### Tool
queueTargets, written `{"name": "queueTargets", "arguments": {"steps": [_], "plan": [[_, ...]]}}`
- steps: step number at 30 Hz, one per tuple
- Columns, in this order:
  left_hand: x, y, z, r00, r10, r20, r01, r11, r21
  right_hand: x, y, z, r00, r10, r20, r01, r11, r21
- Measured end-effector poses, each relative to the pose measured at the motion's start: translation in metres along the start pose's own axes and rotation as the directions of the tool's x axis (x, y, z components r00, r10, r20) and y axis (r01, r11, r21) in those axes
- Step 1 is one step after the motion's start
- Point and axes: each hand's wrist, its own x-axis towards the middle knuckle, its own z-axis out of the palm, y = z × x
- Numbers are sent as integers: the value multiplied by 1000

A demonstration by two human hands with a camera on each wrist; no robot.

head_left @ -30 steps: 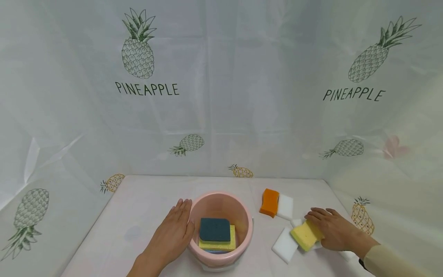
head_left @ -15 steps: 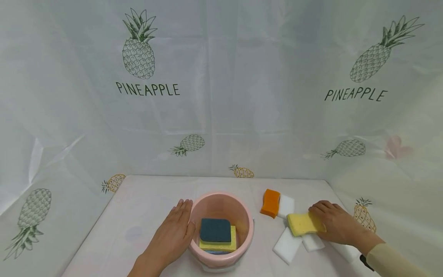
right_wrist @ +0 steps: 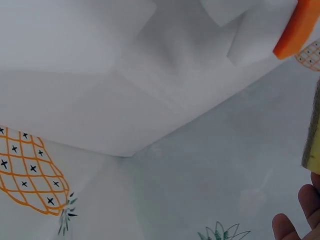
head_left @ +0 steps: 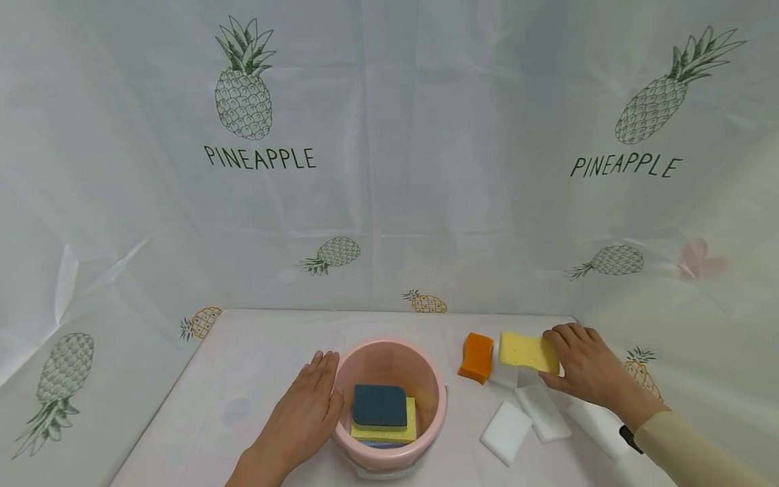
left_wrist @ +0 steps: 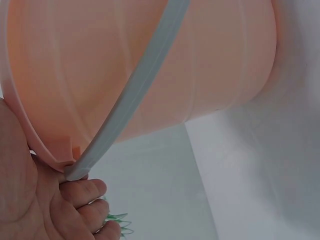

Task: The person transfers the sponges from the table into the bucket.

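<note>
A yellow sponge (head_left: 528,352) with a dark scouring side, seen at the right wrist view's edge, is pinched in my right hand (head_left: 585,365). It is held up over the white sponges on the right of the table. My left hand (head_left: 301,409) rests against the left rim of a pink bucket (head_left: 430,433), fingers extended. In the left wrist view the palm touches the rim beside the end of the bucket's grey handle (left_wrist: 132,90). Inside the bucket a dark-topped sponge (head_left: 380,406) lies on a yellow sponge (head_left: 411,419), with something blue beneath.
An orange sponge (head_left: 476,357) lies right of the bucket, beside a white sponge (head_left: 504,375) partly hidden by the yellow one. Several more white sponges (head_left: 506,433) lie nearer on the table (head_left: 255,352). A pineapple-printed sheet (head_left: 389,169) stands up behind and at both sides.
My right hand has lifted the yellow sponge off the white sponges and raised it, turning it more level. A white sponge beneath is uncovered. The left hand and bucket stay put.
</note>
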Motion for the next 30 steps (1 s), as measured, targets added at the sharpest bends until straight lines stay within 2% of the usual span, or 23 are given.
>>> {"name": "queueTargets", "arguments": {"steps": [8,17,30], "plan": [[1,0,0,1000,3,-6,-3,1000,12,27,-7,-2,1000,-3,-29,3,1000,-26],[2,-1,2,1000,15,-12,-14,999,46,47,-19,3,998,-17,-59,14,999,-49],[3,-2,2,999,34,-35,-31,996,89,84,-49,-6,997,-45,-65,43,999,-22]]}}
